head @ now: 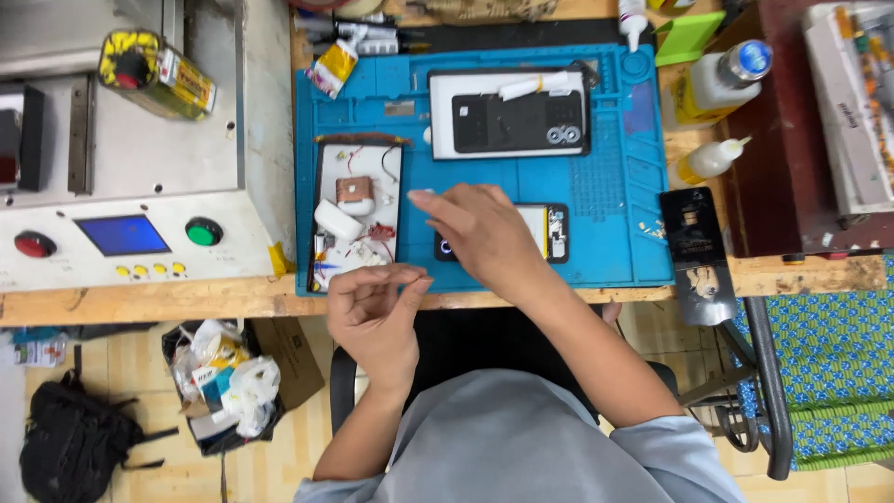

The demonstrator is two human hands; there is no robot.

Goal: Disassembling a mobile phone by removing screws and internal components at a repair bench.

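Partly hidden under the right hand point(484, 233), a small dark phone point(549, 233) lies on the near middle of the blue mat point(615, 251); only its right end shows, with a pale yellow panel and bare metal parts, plus a dark corner near the wrist. The right hand lies flat and spread, palm down, fingers apart and pointing left, closed on nothing that can be seen. The left hand point(377, 303) hovers over the near edge of the desk point(140, 303), its thumb and fingertips pinched together; whether something tiny sits in that grip is too small to tell.

Just left of the right hand's fingertips lies an opened phone shell point(358, 210), white inside with a dark rim, holding a copper-coloured square, a rounded white piece and thin red and black wires. Farther away on the mat rests a white tray point(507, 112) with a black phone back point(517, 121) showing two round lens rings, and a white strip laid across its far edge.

The mat is rubbery, ribbed and moulded into small compartments. The desk is worn bare wood. At the left stands a grey metal machine point(140, 168) with a blue screen and red and green buttons, cut off by the frame. Squeeze bottles point(712, 158) stand at the right.
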